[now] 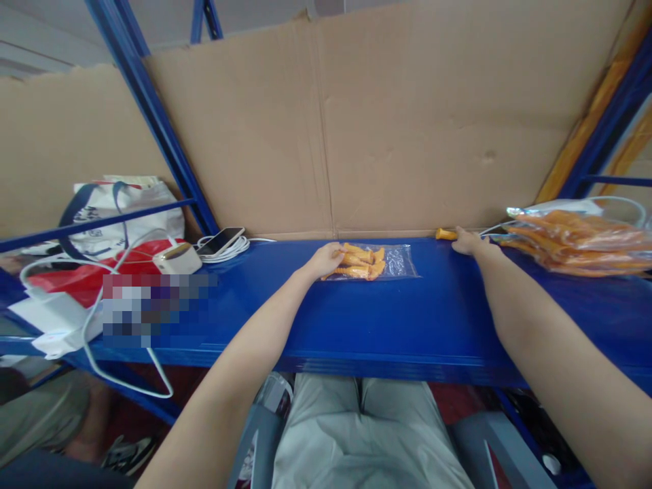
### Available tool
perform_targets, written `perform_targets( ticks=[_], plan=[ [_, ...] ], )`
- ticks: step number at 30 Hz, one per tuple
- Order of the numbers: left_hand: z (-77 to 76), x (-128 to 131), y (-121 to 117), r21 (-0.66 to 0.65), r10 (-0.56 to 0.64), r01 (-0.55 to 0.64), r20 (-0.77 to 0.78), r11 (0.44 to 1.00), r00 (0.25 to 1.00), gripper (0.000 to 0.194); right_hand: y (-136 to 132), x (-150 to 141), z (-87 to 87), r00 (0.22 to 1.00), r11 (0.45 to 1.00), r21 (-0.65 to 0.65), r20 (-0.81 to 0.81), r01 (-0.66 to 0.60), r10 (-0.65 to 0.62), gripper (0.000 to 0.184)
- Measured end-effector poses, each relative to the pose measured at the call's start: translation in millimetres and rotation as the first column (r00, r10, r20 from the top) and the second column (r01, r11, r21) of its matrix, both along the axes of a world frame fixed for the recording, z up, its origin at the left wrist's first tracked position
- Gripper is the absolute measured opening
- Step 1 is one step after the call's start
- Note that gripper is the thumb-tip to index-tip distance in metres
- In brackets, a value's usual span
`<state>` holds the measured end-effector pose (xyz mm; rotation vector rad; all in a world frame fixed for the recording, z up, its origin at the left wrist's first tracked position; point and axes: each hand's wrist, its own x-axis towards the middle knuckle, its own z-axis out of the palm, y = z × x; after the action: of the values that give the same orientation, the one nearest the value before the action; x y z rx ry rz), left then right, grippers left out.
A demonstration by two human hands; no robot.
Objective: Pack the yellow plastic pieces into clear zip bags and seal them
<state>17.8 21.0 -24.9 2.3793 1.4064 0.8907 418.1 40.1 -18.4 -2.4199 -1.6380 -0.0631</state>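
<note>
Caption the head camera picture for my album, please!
Left hand at a clear bag; right hand at an orange piece.

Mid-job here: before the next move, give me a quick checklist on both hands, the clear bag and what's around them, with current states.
1. Left hand at the clear bag: ok, at its left end.
2. Orange pieces all fully inside that bag: cannot tell.
3. Clear bag's opening sealed: cannot tell.
4. Right hand at the single orange piece: ok, by the cardboard; firmness of grip cannot tell.
5. Right wrist well away from the bagged orange pile: not ok, the pile lies close beside it.
6. Phone apart from both hands: ok, left of the left hand.
</note>
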Motion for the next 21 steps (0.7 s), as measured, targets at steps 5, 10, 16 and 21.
perform_targets(
  ticks=[5,10,16,21],
  plan=[
    [-1.0,-0.6,2.1,-0.013,-0.011,0.011,0.003,1.0,1.0,0.026,-0.8,-8.8,11.9,0.993,0.998,-0.004,0.1,-0.066,0.066,0.061],
    [-1.4,-0.9,3.4,-0.008,-0.013,0.013,-0.028,1.0,1.0,0.027,-23.9,-34.1,19.6,0.963,0.963,-0.207,0.17,-0.173,0.209,0.045],
    [-1.1,0.9,2.9,-0.007,0.005,-0.005,-0.059,1.0,0.998,0.03,-48.8,-57.9,23.0,0.929,0.928,-0.291,0.214,-0.234,0.302,0.048],
    [-1.1,1.0,3.2,0.023,0.012,-0.01,-0.098,1.0,0.995,0.031,-69.2,-78.8,24.1,0.957,0.938,-0.303,0.178,-0.17,0.231,0.053]
  ],
)
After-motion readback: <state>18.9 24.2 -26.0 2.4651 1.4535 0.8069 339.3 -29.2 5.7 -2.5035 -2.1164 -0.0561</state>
